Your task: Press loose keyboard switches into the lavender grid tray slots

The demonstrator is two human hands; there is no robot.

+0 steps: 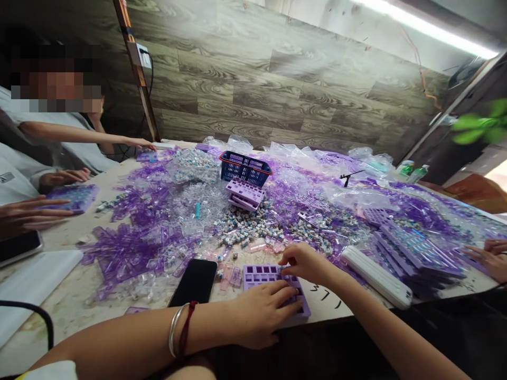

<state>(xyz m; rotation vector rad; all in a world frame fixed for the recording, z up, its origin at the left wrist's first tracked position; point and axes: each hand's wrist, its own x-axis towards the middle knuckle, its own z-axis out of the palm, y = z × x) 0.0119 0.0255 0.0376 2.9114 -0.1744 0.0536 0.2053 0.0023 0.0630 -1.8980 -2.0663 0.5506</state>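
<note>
A purple tray [252, 273] with rows of rectangular slots lies on the table in front of me. Across its lower part rests my left hand [263, 311], with the fingers apart and laid over the slots. At the tray's far edge my right hand [307, 262] is pinched, thumb and forefinger together over a slot. Whatever sits between those fingertips is too small to make out. Just beyond the tray spreads a heap of small white and blue switch-like parts [253, 224]. A few clear pinkish pieces [236, 275] lie beside the tray's left edge.
A black phone [194, 282] lies left of the tray, a long white device [376, 277] right of it. Purple clear pieces [134, 253], a dark basket [245, 168] and stacked purple trays [415, 253] cover the table. Other people's hands [24, 211] work at the left and right.
</note>
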